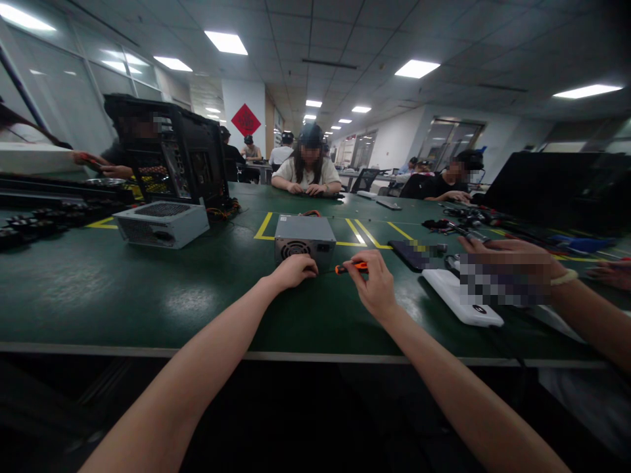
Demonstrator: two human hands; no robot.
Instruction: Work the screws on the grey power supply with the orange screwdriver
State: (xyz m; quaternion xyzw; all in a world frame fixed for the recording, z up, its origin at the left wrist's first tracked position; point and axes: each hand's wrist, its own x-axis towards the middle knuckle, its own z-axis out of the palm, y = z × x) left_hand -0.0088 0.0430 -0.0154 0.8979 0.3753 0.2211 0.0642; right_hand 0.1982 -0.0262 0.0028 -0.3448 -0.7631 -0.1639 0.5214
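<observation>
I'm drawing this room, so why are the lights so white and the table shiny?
Head view: the ceiling lights are blown out to white; their glare leaves pale patches on the green table; the wide lens slants the window frames; the orange screwdriver in the right hand looks sharp.

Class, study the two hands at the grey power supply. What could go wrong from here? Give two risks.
1. The right hand pinches the screwdriver, which seems to point towards the left hand at the power supply; a slip might jab it.
2. A phone and a co-worker's hand lie close on the right; an elbow could bump them.
</observation>
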